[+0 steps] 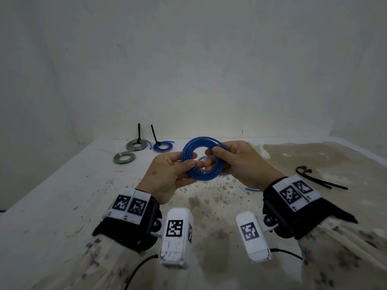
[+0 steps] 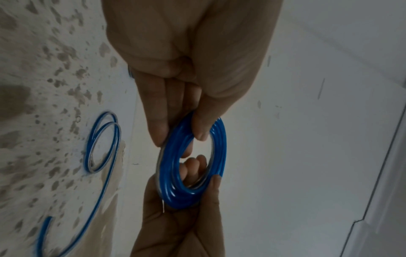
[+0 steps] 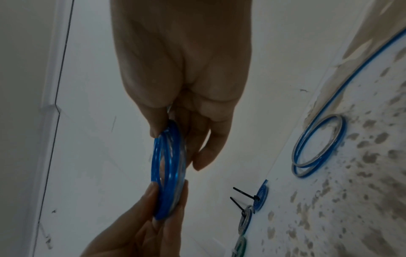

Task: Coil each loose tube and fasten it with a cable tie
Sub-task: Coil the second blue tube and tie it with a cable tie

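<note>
Over the middle of the table both hands hold a coil of blue tube (image 1: 199,140) upright. My left hand (image 1: 191,164) pinches its lower left side between thumb and fingers. My right hand (image 1: 213,156) pinches the right side, with fingertips reaching through the ring. The left wrist view shows the coil (image 2: 170,165) gripped from above by my left hand (image 2: 182,137). In the right wrist view my right hand (image 3: 169,133) pinches the top of the coil (image 3: 167,170). The loose rest of the tube (image 2: 87,147) lies in loops on the table. No tie is on this coil.
Three tied coils lie at the far left: a grey one (image 1: 137,145) and a blue one (image 1: 163,146) with black tie tails standing up, and a green one (image 1: 124,158). Loose black cable ties (image 1: 320,180) lie at the right. The table (image 1: 62,195) is stained and meets a wall behind.
</note>
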